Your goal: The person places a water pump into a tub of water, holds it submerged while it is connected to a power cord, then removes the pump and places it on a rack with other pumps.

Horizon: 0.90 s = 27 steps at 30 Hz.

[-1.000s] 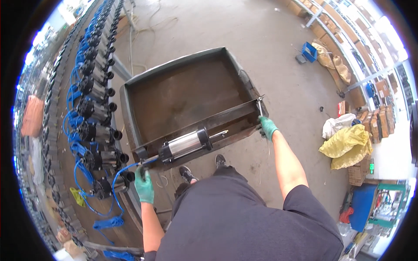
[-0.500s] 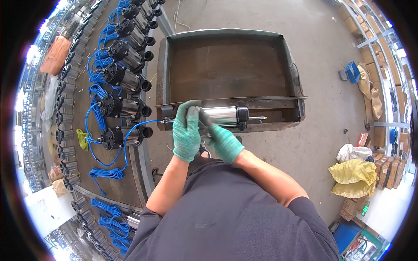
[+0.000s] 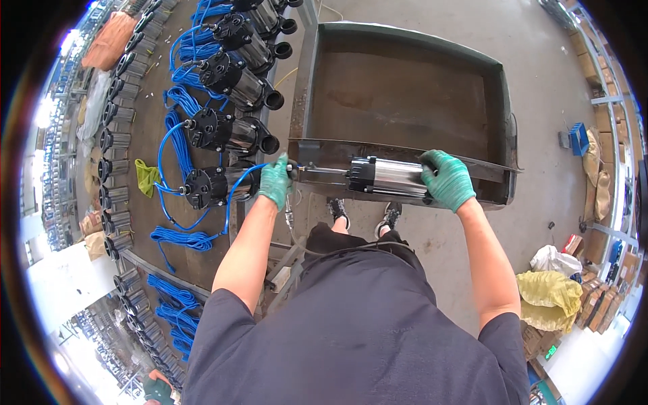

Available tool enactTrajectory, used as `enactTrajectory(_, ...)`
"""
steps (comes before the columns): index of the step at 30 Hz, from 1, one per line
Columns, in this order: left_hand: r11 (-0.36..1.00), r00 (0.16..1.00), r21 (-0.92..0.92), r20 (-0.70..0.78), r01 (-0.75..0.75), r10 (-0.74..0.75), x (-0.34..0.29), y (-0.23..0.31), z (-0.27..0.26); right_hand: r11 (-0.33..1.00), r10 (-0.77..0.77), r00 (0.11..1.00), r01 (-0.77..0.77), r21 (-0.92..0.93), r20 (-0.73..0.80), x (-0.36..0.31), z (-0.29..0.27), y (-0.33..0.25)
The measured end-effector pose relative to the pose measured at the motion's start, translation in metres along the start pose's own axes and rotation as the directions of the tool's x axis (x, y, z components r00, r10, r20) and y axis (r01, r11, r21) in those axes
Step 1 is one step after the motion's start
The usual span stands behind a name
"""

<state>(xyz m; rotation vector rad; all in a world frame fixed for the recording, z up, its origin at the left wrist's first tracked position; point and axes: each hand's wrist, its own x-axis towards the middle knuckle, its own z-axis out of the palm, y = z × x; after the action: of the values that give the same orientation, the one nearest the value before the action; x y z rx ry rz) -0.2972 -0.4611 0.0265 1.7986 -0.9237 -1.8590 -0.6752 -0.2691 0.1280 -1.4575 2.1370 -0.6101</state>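
Note:
A silver motor cylinder (image 3: pixel 393 177) with a black end cap lies level along the near edge of a metal trough (image 3: pixel 507 81). My right hand (image 3: pixel 448 179), in a green glove, is closed round the cylinder's right end. A thin metal shaft (image 3: pixel 327 171) points left from the black cap. Just beyond the shaft's tip, my gloved left hand (image 3: pixel 274 182) is closed on the end of a blue cable (image 3: pixel 241 178). The fitting at the cable end is partly hidden by the fingers; whether it touches the shaft I cannot tell.
Several finished-looking pumps (image 3: pixel 233 79) with black ends and coiled blue cables (image 3: pixel 182 238) line the bench on the left. A yellow-green cloth (image 3: pixel 146 177) lies there. On the right, shelving, a blue bin (image 3: pixel 578 139) and yellow sacks (image 3: pixel 550 297) stand along the floor.
My hands have moved apart, the right one out to the cylinder's right end. The cylinder's black end and shaft, which pointed right, now point left. The head view has shifted left.

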Motion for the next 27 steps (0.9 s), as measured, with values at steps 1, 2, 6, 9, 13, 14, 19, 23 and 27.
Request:
enactTrajectory(1,1.0,0.999,0.006,0.033,0.016,-0.016,0.003,0.0,0.002,0.999,0.012,1.0,-0.011,0.052,-0.027,0.001,0.005,0.004)
enactTrajectory(2,0.999,0.996,-0.003,0.076,0.042,-0.042,0.003,0.0,0.004,0.999,0.021,1.0,-0.02,0.049,-0.023,0.001,0.007,0.007)
enactTrajectory(6,0.995,0.979,-0.033,0.188,0.092,-0.084,0.003,0.005,0.006,0.985,0.071,0.997,-0.064,0.162,-0.035,0.004,0.01,0.009)
enactTrajectory(9,0.996,0.973,-0.008,0.216,0.091,-0.087,0.004,0.004,0.006,0.986,0.072,0.997,-0.066,0.155,-0.033,0.005,0.009,0.008)
enactTrajectory(13,0.998,0.978,0.03,0.2,0.058,-0.063,0.004,0.004,0.011,0.987,0.083,0.996,-0.08,0.141,-0.02,0.005,0.008,0.005)
enactTrajectory(14,0.997,0.982,0.034,0.177,0.064,-0.069,0.002,0.007,0.013,0.989,0.066,0.997,-0.061,0.138,-0.033,0.006,0.008,0.006)
enactTrajectory(19,0.994,0.993,0.109,0.113,0.02,-0.032,0.002,0.006,0.021,0.988,0.069,0.996,-0.061,0.144,-0.057,0.005,0.011,0.003)
enactTrajectory(23,0.992,0.988,0.127,0.154,0.011,-0.03,0.003,0.006,0.02,0.993,0.033,0.996,-0.022,0.117,-0.089,0.005,0.012,0.003)
enactTrajectory(27,0.991,0.986,0.135,0.158,0.024,-0.045,0.002,0.009,0.022,0.99,0.037,0.994,-0.023,0.141,-0.099,0.004,0.013,0.006)
